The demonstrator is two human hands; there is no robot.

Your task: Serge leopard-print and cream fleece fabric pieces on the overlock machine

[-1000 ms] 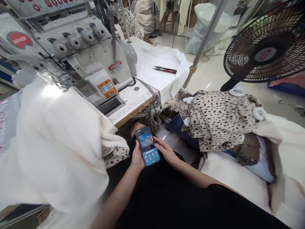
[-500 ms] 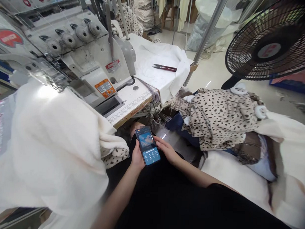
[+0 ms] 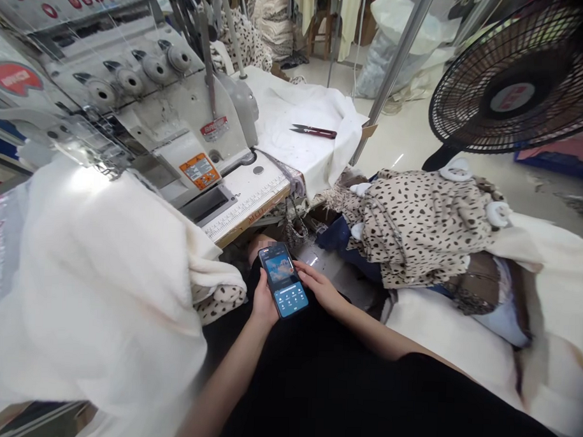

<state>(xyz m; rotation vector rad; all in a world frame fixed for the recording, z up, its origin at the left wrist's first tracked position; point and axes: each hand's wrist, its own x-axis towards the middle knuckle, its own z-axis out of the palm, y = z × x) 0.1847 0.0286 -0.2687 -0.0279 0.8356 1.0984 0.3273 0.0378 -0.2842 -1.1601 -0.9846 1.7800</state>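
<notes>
And I'm counting: two hands of mine, one phone, one sewing machine, four dials, one pair of snips, one fan!

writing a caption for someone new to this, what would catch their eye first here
The lit phone in the left hand, low in the middle. Then the big white sewing machine at upper left, with pale cloth draped before it, and the black fan at upper right.

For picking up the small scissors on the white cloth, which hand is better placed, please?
Right, probably. The right hand is only at the edge of the phone and looks a little nearer the scissors, while the left hand cradles the phone.
</notes>
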